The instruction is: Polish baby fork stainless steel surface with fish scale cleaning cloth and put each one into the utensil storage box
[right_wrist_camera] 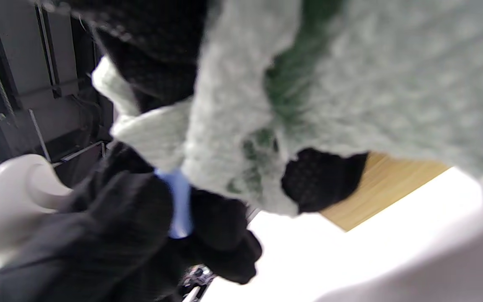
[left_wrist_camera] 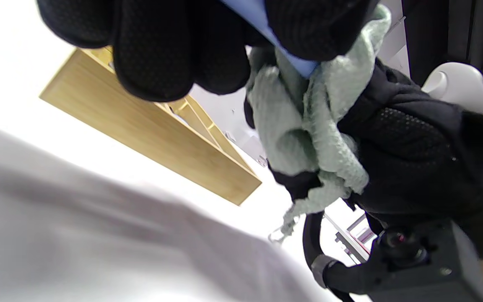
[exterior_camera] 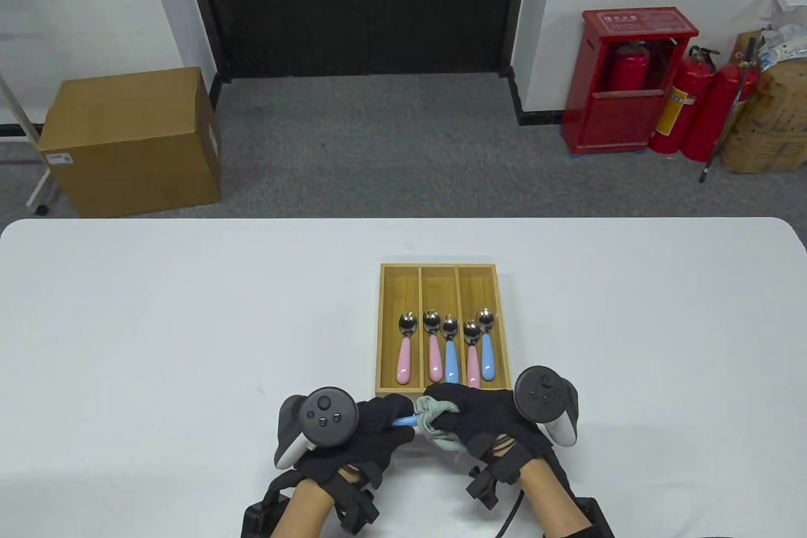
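Observation:
Just in front of the wooden storage box, my left hand grips the blue handle of a baby fork. The fork's steel end is hidden inside a pale green cleaning cloth, and my right hand is wrapped round that cloth. In the left wrist view the blue handle runs into the cloth. The right wrist view shows the cloth close up and the handle in the left glove. Several pink- and blue-handled utensils lie in the box's three compartments.
The white table stretches wide on both sides of the box. Beyond its far edge stand a cardboard box on the floor and red fire extinguishers with a red cabinet.

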`<state>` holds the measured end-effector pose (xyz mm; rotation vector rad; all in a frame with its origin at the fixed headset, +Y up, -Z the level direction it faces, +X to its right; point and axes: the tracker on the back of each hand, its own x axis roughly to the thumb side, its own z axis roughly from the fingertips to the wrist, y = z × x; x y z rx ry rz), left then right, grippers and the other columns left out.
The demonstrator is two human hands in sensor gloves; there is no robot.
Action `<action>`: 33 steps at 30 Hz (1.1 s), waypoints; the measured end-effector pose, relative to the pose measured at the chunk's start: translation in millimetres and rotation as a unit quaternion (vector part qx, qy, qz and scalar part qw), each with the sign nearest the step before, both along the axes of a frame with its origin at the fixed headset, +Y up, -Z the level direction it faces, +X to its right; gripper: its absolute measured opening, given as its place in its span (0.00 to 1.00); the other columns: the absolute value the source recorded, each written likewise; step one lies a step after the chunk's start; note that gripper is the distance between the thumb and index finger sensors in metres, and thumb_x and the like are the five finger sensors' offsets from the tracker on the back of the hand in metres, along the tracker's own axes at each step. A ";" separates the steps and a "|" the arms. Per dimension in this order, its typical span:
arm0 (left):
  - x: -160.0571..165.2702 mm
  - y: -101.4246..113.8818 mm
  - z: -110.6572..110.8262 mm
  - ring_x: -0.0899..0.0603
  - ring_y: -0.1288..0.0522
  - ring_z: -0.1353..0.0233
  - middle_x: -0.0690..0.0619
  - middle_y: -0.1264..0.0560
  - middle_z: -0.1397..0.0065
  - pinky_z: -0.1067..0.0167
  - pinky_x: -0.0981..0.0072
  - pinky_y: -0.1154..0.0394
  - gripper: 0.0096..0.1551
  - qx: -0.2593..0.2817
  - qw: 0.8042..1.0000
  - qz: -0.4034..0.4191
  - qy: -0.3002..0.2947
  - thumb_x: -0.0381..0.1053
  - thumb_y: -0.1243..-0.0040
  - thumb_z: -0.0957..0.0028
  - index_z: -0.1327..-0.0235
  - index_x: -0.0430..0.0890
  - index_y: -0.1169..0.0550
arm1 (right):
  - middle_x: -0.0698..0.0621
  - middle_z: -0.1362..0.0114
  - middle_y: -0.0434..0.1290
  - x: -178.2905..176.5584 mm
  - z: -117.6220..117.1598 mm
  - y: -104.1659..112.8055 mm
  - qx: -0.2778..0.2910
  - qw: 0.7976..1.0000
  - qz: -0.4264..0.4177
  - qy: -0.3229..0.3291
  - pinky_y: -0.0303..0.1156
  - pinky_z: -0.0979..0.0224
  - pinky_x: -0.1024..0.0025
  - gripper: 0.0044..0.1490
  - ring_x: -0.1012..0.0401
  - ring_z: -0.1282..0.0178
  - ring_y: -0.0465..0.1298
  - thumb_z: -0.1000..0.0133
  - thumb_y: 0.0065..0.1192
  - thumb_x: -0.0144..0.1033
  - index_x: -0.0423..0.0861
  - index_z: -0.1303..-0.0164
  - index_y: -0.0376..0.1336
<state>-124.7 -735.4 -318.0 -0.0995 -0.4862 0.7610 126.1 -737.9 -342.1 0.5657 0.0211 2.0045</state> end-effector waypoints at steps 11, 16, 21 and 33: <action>-3.0 2.5 2.6 0.42 0.17 0.46 0.49 0.20 0.40 0.38 0.37 0.29 0.29 0.009 1.000 0.005 0.003 0.56 0.38 0.50 0.34 0.52 0.26 | 0.37 0.62 0.89 4.0 3.1 -0.1 0.014 1.000 0.002 -0.016 0.83 0.74 0.58 0.33 0.53 0.77 0.90 0.60 0.77 0.46 0.36 0.53 0.77; 2.1 5.9 6.7 0.42 0.19 0.45 0.49 0.21 0.40 0.36 0.36 0.31 0.29 0.029 0.999 -0.023 0.000 0.54 0.38 0.50 0.34 0.52 0.26 | 0.35 0.48 0.84 -6.7 6.2 -2.7 0.003 0.998 0.032 0.047 0.81 0.63 0.51 0.33 0.48 0.64 0.88 0.59 0.77 0.36 0.40 0.42 0.73; 6.5 7.0 8.0 0.42 0.20 0.44 0.49 0.22 0.40 0.35 0.35 0.31 0.28 0.042 0.998 -0.045 0.000 0.53 0.38 0.50 0.35 0.52 0.26 | 0.35 0.49 0.84 -10.5 6.8 -3.0 0.028 0.997 0.064 0.034 0.81 0.63 0.51 0.34 0.49 0.65 0.88 0.60 0.78 0.37 0.40 0.43 0.73; 5.4 6.8 6.1 0.42 0.20 0.44 0.49 0.22 0.39 0.36 0.36 0.31 0.29 0.055 0.998 -0.031 0.020 0.54 0.38 0.50 0.34 0.52 0.27 | 0.37 0.58 0.87 -2.4 7.4 0.8 0.076 0.993 0.078 -0.045 0.82 0.70 0.55 0.35 0.52 0.73 0.89 0.61 0.77 0.44 0.38 0.48 0.76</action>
